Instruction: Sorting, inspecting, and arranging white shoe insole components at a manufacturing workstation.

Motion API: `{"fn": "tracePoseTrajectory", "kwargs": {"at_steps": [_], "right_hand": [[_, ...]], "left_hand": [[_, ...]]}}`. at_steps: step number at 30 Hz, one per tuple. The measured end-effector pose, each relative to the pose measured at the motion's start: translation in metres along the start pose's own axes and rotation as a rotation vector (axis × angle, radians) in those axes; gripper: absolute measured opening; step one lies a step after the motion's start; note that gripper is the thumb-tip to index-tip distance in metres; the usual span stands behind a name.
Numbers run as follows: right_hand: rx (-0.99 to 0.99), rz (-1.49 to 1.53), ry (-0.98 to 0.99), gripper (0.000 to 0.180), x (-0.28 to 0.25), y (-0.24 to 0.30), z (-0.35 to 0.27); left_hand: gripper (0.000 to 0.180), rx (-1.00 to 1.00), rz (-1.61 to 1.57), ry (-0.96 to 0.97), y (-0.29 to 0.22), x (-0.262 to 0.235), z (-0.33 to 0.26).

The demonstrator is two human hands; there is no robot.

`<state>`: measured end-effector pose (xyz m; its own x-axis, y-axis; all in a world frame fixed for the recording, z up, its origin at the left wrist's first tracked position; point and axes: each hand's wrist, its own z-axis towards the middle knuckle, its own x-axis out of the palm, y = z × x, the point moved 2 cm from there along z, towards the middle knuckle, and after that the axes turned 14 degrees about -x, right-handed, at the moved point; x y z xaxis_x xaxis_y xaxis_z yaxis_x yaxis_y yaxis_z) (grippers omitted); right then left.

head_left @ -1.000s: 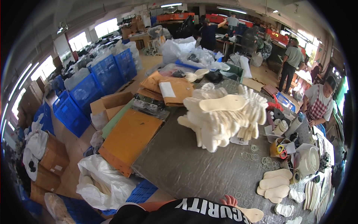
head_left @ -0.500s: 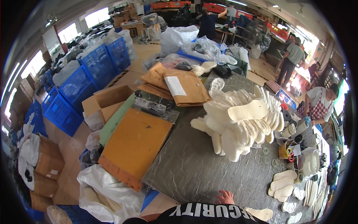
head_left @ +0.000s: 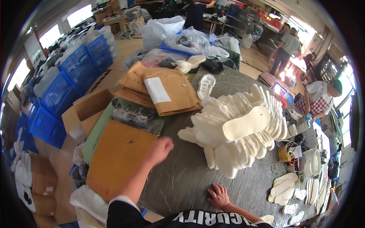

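My left hand [head_left: 161,149] is held out over the right edge of the yellow-orange board [head_left: 121,152], its fingers curled closed. What they hold, if anything, is hidden. Flat on the dark plastic-covered table [head_left: 175,171] near the front edge rests my right hand [head_left: 218,196], open with fingers apart. Ahead of it lies a large heap of cream fleecy insoles [head_left: 232,133], with a single insole [head_left: 245,123] across the top. A marked insole [head_left: 206,86] is behind the heap, beside brown paper packages [head_left: 175,93].
On the right stand a yellow holder with scissors [head_left: 287,152] and a white tub [head_left: 311,161]. Small insole stacks [head_left: 282,190] lie near them. Blue crates [head_left: 53,123] and an open carton [head_left: 85,110] are at left. A co-worker in a checked apron [head_left: 319,98] is at far right.
My left arm has come into view and reached forward over the board. My right hand has moved slightly left and further onto the table. The whole view has shifted.
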<state>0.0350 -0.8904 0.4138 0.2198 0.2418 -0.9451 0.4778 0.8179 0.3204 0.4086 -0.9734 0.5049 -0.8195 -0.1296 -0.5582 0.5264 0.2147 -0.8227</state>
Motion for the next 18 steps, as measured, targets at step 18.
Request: {"fn": "tracePoseTrajectory", "kwargs": {"at_steps": [18], "right_hand": [[0.055,0.194,-0.114,0.047,0.037,-0.038,-0.016]], "left_hand": [[0.032,-0.199,-0.008,0.282,-0.011,0.141,0.460]]}}
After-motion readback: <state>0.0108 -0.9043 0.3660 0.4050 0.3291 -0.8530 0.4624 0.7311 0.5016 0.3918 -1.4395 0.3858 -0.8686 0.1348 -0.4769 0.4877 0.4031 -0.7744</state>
